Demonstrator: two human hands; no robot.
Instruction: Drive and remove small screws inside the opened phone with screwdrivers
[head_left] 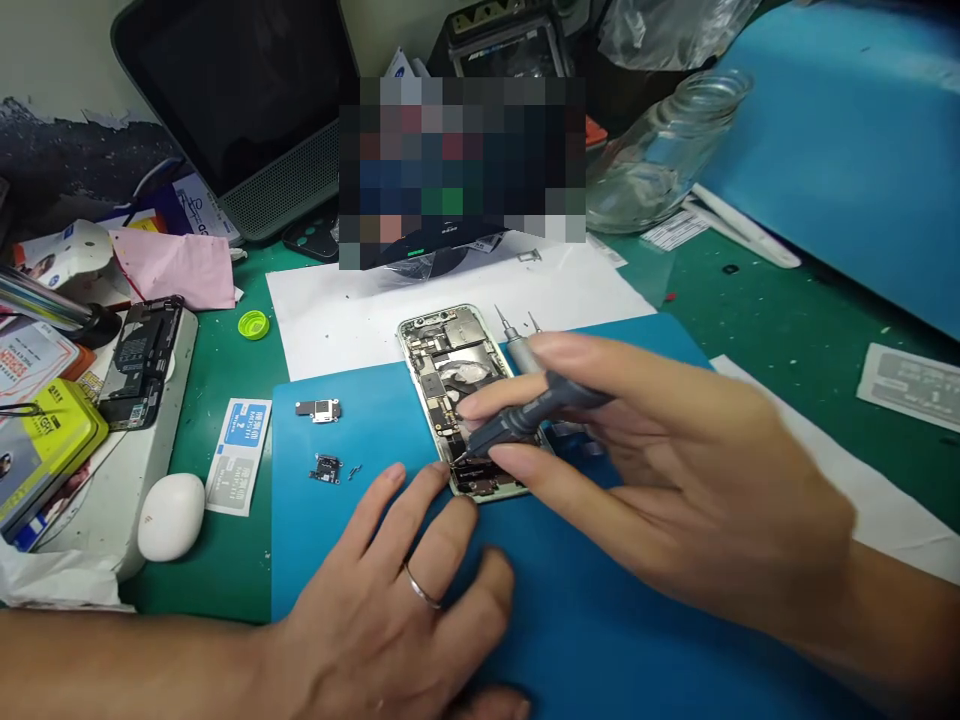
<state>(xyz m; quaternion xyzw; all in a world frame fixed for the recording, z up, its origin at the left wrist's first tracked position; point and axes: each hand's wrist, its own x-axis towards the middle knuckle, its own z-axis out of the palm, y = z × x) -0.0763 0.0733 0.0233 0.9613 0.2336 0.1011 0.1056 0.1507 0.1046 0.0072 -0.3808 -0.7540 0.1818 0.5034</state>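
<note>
An opened phone (442,380) with its circuit boards exposed lies on a blue mat (352,540). My right hand (675,470) pinches a dark grey screwdriver (536,410), its tip down at the phone's near end. My left hand (405,600), a ring on one finger, lies flat on the mat with fingers spread, fingertips touching the phone's near left corner. Two small removed parts (321,409) (327,468) and a tiny screw lie on the mat to the left. Two more screwdrivers (517,345) rest beside the phone, partly behind my right hand.
White paper (337,310) lies under the mat's far edge. A glass jar (660,150) stands at the back right, a dark monitor (240,100) at the back left. At the left sit a white earbud case (171,515), another disassembled device (142,355), a green cap (253,324) and boxes.
</note>
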